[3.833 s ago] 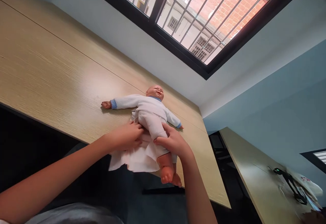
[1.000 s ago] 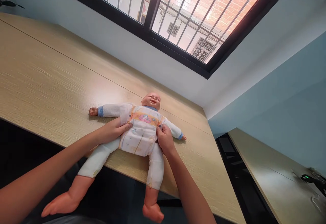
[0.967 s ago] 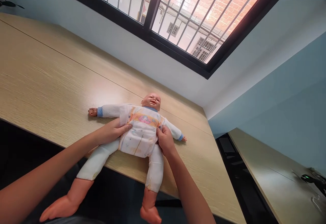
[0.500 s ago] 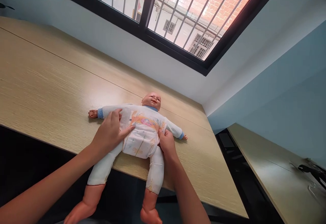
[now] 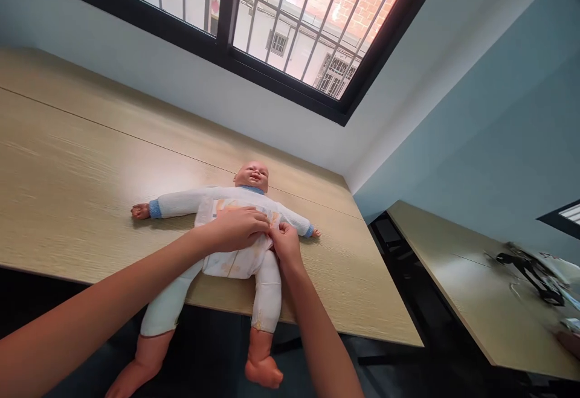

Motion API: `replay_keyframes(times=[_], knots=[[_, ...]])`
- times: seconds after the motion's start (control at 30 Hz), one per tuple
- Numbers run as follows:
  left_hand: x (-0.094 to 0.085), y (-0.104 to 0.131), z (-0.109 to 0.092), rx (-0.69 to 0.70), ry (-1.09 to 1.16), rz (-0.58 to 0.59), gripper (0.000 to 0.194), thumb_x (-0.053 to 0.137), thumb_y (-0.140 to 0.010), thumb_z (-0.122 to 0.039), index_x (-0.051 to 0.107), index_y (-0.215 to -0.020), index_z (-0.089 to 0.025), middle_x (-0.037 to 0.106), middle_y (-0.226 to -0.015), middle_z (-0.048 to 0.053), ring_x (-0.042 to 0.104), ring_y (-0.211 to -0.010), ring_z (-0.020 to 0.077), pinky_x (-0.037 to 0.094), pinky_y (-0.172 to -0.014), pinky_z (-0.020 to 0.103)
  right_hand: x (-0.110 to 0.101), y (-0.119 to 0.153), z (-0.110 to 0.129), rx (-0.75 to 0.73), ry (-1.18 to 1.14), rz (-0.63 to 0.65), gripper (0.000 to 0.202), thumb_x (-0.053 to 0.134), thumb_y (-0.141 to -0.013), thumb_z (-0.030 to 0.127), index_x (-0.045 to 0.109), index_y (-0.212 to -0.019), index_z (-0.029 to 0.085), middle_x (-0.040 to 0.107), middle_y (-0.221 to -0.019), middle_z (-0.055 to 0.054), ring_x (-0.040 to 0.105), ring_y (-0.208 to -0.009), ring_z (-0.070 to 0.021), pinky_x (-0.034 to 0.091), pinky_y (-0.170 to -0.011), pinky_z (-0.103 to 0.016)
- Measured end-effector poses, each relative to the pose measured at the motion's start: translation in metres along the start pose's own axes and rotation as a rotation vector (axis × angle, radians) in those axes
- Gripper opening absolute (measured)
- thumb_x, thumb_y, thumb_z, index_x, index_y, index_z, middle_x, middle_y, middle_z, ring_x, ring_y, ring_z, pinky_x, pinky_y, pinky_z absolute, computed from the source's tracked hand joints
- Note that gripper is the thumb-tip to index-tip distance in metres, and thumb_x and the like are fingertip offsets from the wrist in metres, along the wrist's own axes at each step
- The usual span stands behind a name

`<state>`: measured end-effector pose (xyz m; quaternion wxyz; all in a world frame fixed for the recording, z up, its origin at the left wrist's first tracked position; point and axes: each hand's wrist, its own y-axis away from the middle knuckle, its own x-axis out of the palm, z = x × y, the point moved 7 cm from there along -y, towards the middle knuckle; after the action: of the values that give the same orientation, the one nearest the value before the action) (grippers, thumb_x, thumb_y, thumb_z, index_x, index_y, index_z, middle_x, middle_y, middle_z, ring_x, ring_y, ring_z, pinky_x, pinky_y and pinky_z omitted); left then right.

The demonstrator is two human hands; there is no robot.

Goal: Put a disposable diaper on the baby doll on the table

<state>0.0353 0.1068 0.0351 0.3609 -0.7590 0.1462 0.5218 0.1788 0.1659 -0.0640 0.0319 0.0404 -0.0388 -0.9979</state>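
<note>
The doll lies face-up on the table, diaper front raised; side fastening unconfirmed. Right hand pinches the diaper's side edge; left hand fingers curl beside it (grip cannot be confirmed).

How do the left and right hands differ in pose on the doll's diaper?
The left hand reaches across the diaper's front, back up; the right hand sits by its side edge. The left hand's fingers extend sideways, while the right hand's are curled in, thumb and forefinger close together. The left forearm slants in low; the right forearm rises steeply. Both hands are bare, fingertips at the same side.
</note>
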Motion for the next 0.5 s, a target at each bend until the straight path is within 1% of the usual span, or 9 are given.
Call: replay_keyframes(times=[0.03,0.1,0.2,0.27,0.33,0.43,0.5], knots=[[0.005,0.0,0.001,0.045,0.02,0.002,0.032,0.048,-0.103,-0.013,0.075,-0.109,-0.029,0.077,-0.119,-0.001,0.068,-0.112,0.0206,0.048,-0.108,0.036,-0.003,-0.001,0.001,0.001,-0.035,0.005,0.04,0.08,-0.066,0.049,0.059,-0.081,0.019,0.068,-0.072,0.0,0.058,-0.063,-0.0158,0.045,-0.056,-0.026],[0.013,0.004,0.005,0.093,0.022,-0.007,0.036,0.043,-0.106,-0.014,0.073,-0.118,-0.029,0.075,-0.13,-0.001,0.066,-0.122,0.0216,0.043,-0.114,0.04,-0.01,-0.003,0.004,-0.001,-0.087,0.029,0.044,0.083,-0.063,0.049,0.059,-0.086,0.019,0.069,-0.077,-0.001,0.06,-0.064,-0.0152,0.047,-0.058,-0.027],[0.019,0.011,0.012,0.116,0.015,-0.031,0.037,0.04,-0.108,-0.016,0.071,-0.125,-0.027,0.073,-0.135,0.001,0.064,-0.127,0.0228,0.042,-0.116,0.043,-0.019,-0.006,0.011,0.021,-0.106,0.105,0.046,0.088,-0.059,0.046,0.058,-0.08,0.019,0.063,-0.069,0.002,0.053,-0.057,-0.0115,0.044,-0.054,-0.025],[0.019,0.013,0.012,0.114,0.006,-0.033,0.037,0.041,-0.108,-0.016,0.072,-0.125,-0.027,0.073,-0.136,0.002,0.065,-0.127,0.0232,0.043,-0.114,0.043,-0.02,-0.009,0.018,0.026,-0.061,0.189,0.042,0.087,-0.061,0.047,0.059,-0.074,0.018,0.057,-0.063,0.004,0.047,-0.053,-0.0094,0.04,-0.052,-0.025],[0.019,0.014,0.011,0.114,-0.009,-0.04,0.037,0.041,-0.107,-0.016,0.072,-0.126,-0.027,0.072,-0.137,0.003,0.065,-0.126,0.024,0.045,-0.111,0.044,-0.018,-0.012,0.026,0.004,-0.001,0.248,0.04,0.084,-0.067,0.048,0.059,-0.071,0.018,0.054,-0.061,0.004,0.045,-0.053,-0.0092,0.04,-0.052,-0.025],[0.019,0.014,0.009,0.12,-0.034,-0.048,0.038,0.042,-0.107,-0.016,0.07,-0.13,-0.027,0.07,-0.142,0.003,0.064,-0.13,0.0256,0.045,-0.112,0.046,-0.014,-0.018,0.038,-0.046,0.039,0.275,0.037,0.082,-0.073,0.048,0.058,-0.076,0.019,0.059,-0.066,0.003,0.052,-0.058,-0.0114,0.046,-0.055,-0.025],[0.019,0.016,0.01,0.112,-0.043,-0.054,0.039,0.042,-0.106,-0.016,0.068,-0.132,-0.027,0.068,-0.144,0.003,0.062,-0.132,0.026,0.045,-0.113,0.047,-0.009,-0.018,0.042,-0.053,0.04,0.331,0.037,0.079,-0.077,0.05,0.058,-0.081,0.02,0.061,-0.07,0.003,0.057,-0.06,-0.0127,0.049,-0.057,-0.026]])
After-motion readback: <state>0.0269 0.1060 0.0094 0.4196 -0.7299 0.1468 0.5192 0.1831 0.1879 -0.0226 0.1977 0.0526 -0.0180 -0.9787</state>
